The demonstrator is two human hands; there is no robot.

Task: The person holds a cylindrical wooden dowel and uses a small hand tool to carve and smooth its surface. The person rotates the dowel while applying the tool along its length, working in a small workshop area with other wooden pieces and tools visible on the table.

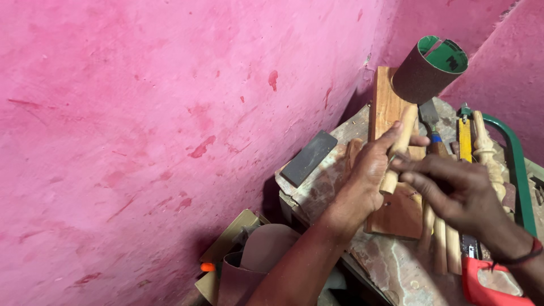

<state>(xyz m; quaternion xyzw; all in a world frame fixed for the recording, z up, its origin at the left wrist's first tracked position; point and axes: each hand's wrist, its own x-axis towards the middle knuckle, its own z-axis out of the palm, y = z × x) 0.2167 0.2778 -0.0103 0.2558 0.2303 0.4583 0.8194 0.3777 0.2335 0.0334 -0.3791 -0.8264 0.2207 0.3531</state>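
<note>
A dowel point(398, 148) is gripped by the left hand point(368, 175) over the desk point(391, 266); something small, perhaps sandpaper, is pinched against it by the right hand point(453, 190). Steady rubbing is called for.

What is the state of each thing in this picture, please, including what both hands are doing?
left hand: closed around the wooden dowel
wooden dowel: held tilted above the wooden board
right hand: fingers touching the dowel; grip unclear
wooden board: lying flat on the bench
sandpaper roll: curled, resting on the board's far end
turned spindle: lying flat
grey block: lying at the bench edge
</note>
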